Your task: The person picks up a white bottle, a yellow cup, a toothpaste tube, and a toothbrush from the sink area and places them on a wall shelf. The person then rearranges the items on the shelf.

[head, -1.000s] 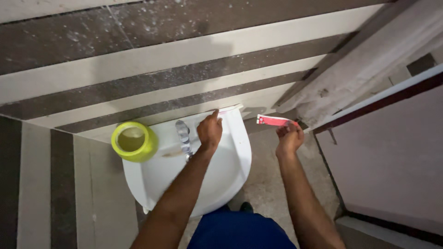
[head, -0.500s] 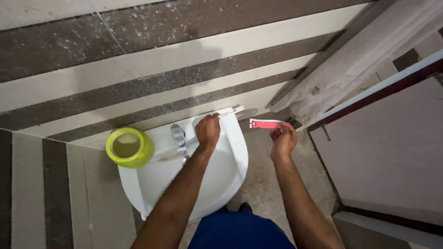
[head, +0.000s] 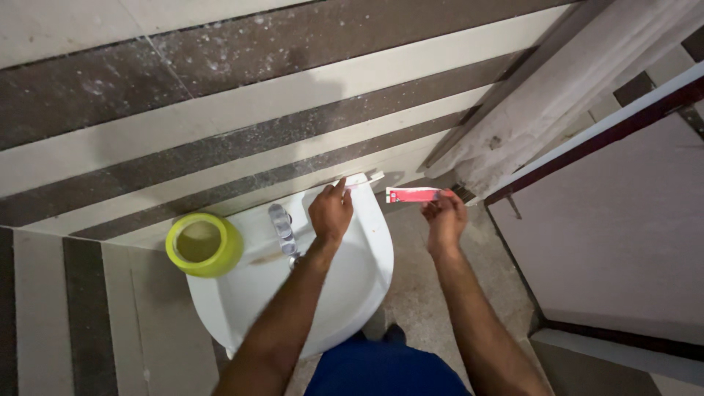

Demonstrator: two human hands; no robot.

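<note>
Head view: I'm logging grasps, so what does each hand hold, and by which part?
The left hand pinches a toothbrush by its handle; the right hand holds a red tube by one end.

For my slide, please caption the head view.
Left hand holds white toothbrush over white basin; right hand holds red toothpaste tube.
</note>
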